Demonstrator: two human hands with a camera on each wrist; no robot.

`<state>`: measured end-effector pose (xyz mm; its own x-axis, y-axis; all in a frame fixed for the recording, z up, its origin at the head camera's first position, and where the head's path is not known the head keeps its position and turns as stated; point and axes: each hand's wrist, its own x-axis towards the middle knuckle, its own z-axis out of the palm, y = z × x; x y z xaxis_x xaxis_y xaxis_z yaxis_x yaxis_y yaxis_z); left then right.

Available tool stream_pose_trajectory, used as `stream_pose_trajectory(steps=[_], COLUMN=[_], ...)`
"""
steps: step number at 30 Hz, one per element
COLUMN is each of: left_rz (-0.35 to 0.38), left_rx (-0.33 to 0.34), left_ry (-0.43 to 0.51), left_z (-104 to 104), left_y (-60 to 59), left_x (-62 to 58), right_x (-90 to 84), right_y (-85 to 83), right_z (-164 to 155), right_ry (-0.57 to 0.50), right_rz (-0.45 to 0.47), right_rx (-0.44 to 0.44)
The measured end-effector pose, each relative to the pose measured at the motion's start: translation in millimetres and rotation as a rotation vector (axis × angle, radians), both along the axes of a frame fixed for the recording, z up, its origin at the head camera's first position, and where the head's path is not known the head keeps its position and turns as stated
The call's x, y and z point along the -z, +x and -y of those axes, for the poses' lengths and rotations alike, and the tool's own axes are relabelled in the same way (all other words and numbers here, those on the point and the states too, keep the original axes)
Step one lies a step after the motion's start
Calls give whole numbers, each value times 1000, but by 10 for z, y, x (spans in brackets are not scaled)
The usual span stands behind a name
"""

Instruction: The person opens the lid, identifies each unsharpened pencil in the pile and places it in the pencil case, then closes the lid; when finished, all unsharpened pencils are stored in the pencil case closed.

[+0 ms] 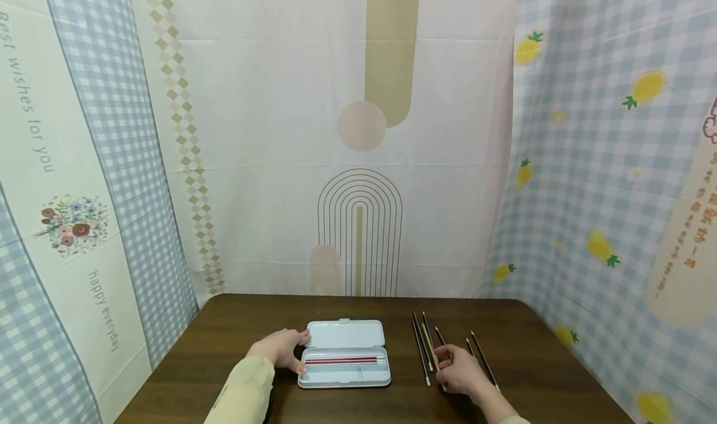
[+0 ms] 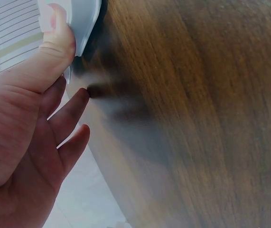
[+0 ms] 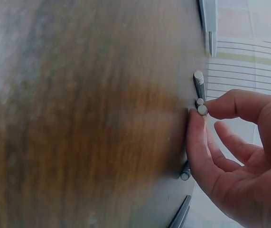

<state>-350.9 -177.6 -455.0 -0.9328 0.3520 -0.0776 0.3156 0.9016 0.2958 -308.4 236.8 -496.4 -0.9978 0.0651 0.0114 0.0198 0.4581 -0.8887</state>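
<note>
Rightward of the pencil case gripped by the left hand, the gold pencil, pinched by the right hand, pointed lengthwise toward the desk's far edge.

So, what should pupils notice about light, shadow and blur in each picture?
Head view: fairly even light, the white case clearly outlined; left wrist view: a soft, dark shadow on the tabletop beside the left grip; right wrist view: the tabletop blurred, with a pale glare at the upper left.
</note>
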Motion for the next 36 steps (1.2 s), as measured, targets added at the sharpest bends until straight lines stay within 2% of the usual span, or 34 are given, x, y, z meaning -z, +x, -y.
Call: stream_pose_trajectory(steps=[3,6,7,8,12,13,14,19,20,22,26,27,30,33,36], left_rz=[2,12,13,-2,-20,-40,-40,-2,13,11,2,-17,-12,-6,-6], left_rx=[-2,-2,1,19,45,66,66,24,2,-4,19,46,56,51,47], left_ry=[4,15,17,8,2,-11,-10,8,16,14,15,7,17,22,11], left_z=[3,26,39,88,157,200,200,87,33,15,40,88,118,133,117], left_y=[-11,-71,-98,-171,-278,-333,-333,-160,-78,-46,-73,-138,-184,-208,-202], left_x=[9,65,98,188,348,422,421,188,91,48,85,163,231,254,215], right_x=[-6,-9,-8,-8,-9,-10,-13,-36,-40,-47,-49,-45,-24,-5,-9], right_y=[3,7,8,9,12,12,13,20,22,20,14,11,-1,-20,-34], right_z=[4,7,7,6,0,-1,-2,2,4,9,19,21,14,7,5], right_ry=[-8,-17,-19,-21,-22,-21,-19,-16,-15,-12,-9,-5,16,54,75], right_rz=[2,2,2,1,8,10,10,9,8,6,5,2,-13,-31,-44], right_rx=[1,0,0,-1,0,0,2,6,6,4,-3,-6,-15,-17,-16])
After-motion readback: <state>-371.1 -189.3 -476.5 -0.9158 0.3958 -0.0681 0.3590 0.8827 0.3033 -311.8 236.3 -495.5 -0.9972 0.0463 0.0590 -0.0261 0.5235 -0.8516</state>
